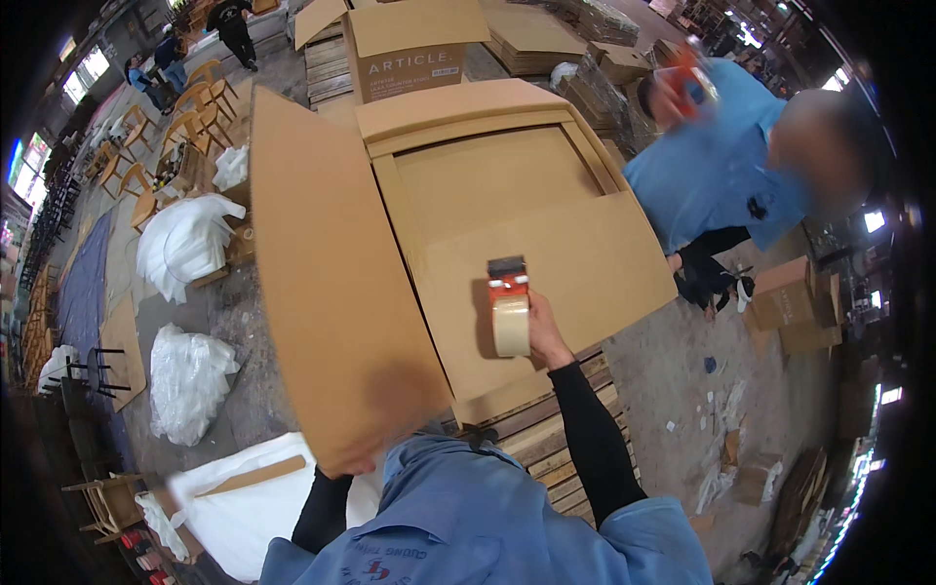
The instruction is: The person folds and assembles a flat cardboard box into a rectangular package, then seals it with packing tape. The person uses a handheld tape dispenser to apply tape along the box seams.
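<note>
A large brown cardboard box [575, 258] stands in front of me. Its long left flap [331, 263] is raised outward, and its far flap [458, 112] is also up. Inside, flat cardboard pieces frame a recessed panel [497, 185]. My left hand [353, 466] grips the near lower corner of the left flap; some of its fingers are hidden. Over the box's near half, my right hand [549, 333] is closed on a tape dispenser [508, 283], red and black with a wide roll of clear tape.
Slatted wooden pallets [561, 444] lie under the box. A co-worker in blue [717, 161] stands at the far right with a blurred red tape dispenser [687, 86]. Another open carton [409, 58] is beyond. Plastic-wrapped bundles [190, 380] and wooden chairs [195, 122] stand left.
</note>
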Tool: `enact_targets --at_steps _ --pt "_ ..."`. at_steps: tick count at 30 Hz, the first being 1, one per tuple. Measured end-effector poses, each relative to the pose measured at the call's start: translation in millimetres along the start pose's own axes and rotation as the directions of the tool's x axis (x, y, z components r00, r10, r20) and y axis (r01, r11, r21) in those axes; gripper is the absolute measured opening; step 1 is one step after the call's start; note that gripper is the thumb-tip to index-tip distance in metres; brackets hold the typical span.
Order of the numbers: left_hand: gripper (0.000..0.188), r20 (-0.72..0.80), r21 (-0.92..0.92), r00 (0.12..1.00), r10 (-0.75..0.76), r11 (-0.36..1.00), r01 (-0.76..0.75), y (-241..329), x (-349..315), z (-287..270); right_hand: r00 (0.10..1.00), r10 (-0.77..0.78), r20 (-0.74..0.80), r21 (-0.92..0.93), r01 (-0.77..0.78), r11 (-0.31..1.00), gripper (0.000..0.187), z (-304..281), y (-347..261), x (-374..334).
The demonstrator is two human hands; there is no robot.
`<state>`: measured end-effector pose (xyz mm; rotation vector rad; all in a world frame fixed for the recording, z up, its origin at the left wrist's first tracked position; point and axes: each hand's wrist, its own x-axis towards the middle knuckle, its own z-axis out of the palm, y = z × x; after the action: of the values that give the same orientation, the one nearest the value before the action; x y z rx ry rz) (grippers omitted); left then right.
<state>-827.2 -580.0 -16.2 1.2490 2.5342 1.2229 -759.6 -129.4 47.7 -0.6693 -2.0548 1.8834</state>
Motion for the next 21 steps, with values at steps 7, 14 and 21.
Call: enact_targets --at_steps 7,14,21 --pt "0.045 0.139 -0.117 0.961 -0.238 0.96 0.255 -95.2 110.3 6.4 0.956 0.202 -0.212 0.533 -0.06 0.844 0.012 -8.4 8.8 -4.9" --pt "0.045 0.124 -0.472 0.729 -0.673 0.606 0.64 -208.2 222.6 16.5 0.948 0.147 -0.281 0.428 -0.013 0.904 0.014 -14.4 27.9 -14.3" --pt "0.046 -0.288 -0.733 0.757 -0.586 0.644 0.22 -228.7 390.5 -155.7 0.947 0.087 -0.31 0.235 -0.012 0.972 0.03 8.9 19.7 -13.6"
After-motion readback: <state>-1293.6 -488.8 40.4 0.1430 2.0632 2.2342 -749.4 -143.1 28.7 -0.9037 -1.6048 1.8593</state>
